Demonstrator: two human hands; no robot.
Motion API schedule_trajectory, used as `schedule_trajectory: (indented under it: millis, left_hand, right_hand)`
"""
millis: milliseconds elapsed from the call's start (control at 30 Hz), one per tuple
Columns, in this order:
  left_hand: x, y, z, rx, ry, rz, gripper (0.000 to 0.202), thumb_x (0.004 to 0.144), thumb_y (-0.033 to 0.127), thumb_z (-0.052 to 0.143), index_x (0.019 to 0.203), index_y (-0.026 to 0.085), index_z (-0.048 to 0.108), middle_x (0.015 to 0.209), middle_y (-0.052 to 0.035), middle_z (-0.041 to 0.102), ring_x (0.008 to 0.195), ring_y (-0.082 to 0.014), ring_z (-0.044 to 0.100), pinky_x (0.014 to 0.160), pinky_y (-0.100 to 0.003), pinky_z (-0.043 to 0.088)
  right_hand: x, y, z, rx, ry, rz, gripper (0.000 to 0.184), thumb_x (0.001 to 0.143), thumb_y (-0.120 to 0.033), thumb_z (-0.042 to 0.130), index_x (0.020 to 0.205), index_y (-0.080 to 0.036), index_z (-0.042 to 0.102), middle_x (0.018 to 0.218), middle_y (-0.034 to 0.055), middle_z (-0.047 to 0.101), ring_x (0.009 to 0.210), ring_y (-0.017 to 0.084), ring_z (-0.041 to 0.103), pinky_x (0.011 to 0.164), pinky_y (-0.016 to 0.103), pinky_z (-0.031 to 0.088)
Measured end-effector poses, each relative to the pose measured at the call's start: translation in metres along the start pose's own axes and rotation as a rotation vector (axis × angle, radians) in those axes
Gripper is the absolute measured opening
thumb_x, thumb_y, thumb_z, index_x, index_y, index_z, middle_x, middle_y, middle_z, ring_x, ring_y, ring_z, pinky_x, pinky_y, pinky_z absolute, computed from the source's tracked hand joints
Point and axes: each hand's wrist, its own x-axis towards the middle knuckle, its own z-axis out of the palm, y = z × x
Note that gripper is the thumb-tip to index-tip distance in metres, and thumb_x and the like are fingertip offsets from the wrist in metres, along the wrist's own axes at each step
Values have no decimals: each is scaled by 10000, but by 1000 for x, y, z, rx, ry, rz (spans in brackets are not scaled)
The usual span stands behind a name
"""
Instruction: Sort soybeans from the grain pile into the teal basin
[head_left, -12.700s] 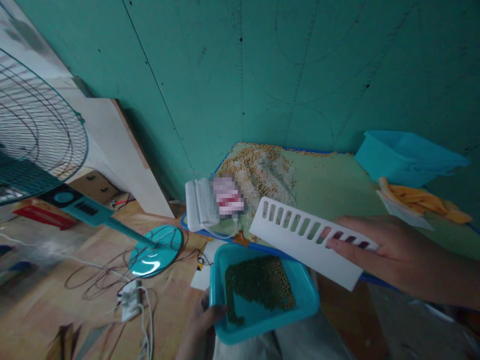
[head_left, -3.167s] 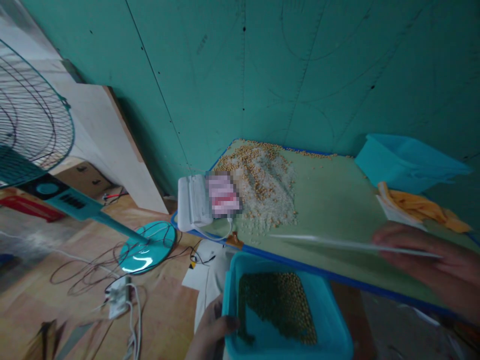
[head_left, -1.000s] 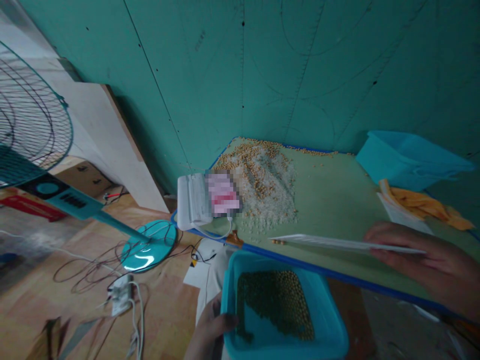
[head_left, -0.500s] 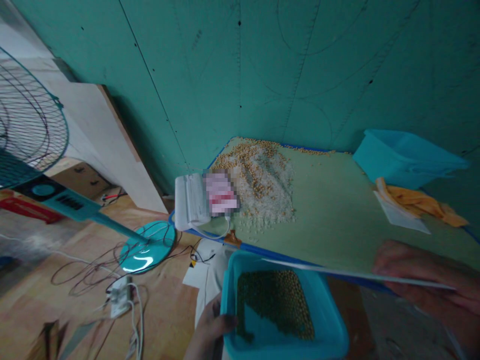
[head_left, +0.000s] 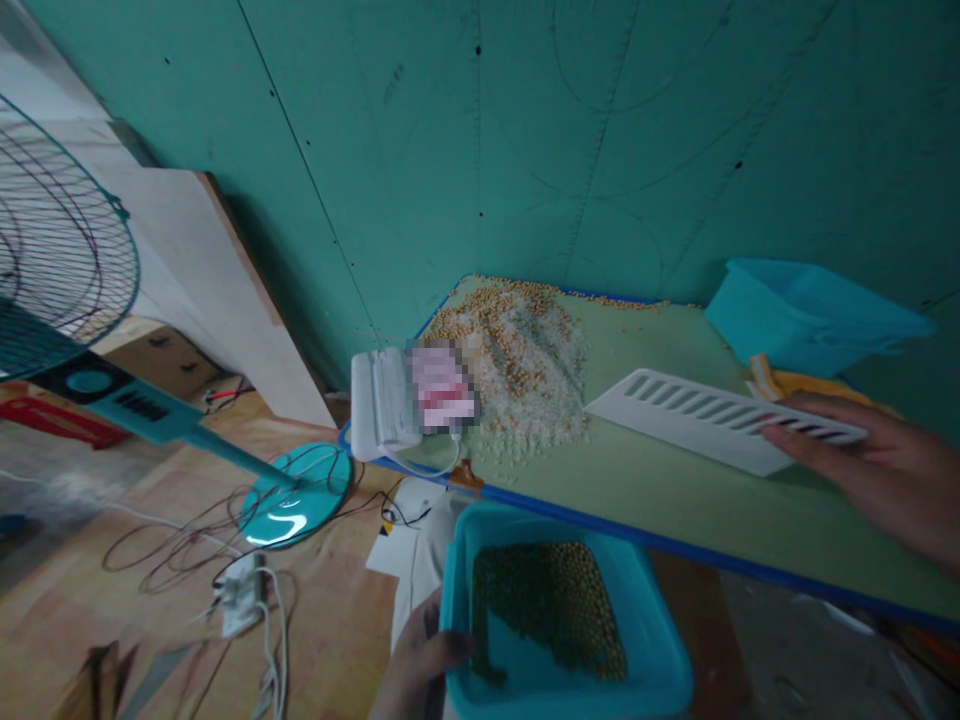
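Observation:
My left hand (head_left: 424,655) is closed on the left wall of a blue plastic bin (head_left: 664,640), held just below the table's front edge. Tan beans and dark green beans (head_left: 540,605) lie inside it. In my right hand (head_left: 862,455), pinched between thumb and fingers, is a white slotted plastic panel (head_left: 675,420), raised over the table with its pointed end toward the left. To the left of that tip, tan beans mixed with white translucent grains (head_left: 525,360) are heaped on the pale green tabletop (head_left: 637,350).
Nested blue bins (head_left: 802,310) stand at the table's back right beside an orange cloth (head_left: 810,385). A white device (head_left: 382,400) and a blurred-out pink screen (head_left: 442,390) sit at the left end. A fan base (head_left: 300,495), cables and a power strip (head_left: 241,595) occupy the floor.
My right hand has lifted the white panel from the table's front edge up over the tabletop and turned its slotted face into view. My left hand and the bin stay nearly still.

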Motion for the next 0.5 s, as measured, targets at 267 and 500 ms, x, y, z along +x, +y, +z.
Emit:
schedule_trajectory:
  millis: [267, 500]
  left_hand:
    - [-3, 0, 3, -80, 13, -138, 379, 520, 145, 620, 896, 170, 662, 714, -55, 702, 742, -256, 617, 590, -295, 484]
    - [-1, -2, 1, -72, -25, -44, 329, 511, 129, 615, 833, 155, 682, 665, -48, 694, 726, -245, 619, 647, -301, 471]
  right_hand:
    - [-10, 3, -2, 221, -83, 192, 239, 375, -419, 665, 590, -315, 649, 614, -47, 677, 571, 201, 623, 521, 304, 524]
    - [-8, 30, -2, 106, 2, 87, 324, 457, -524, 643, 709, -320, 659, 661, -50, 690, 568, 191, 634, 509, 285, 533]
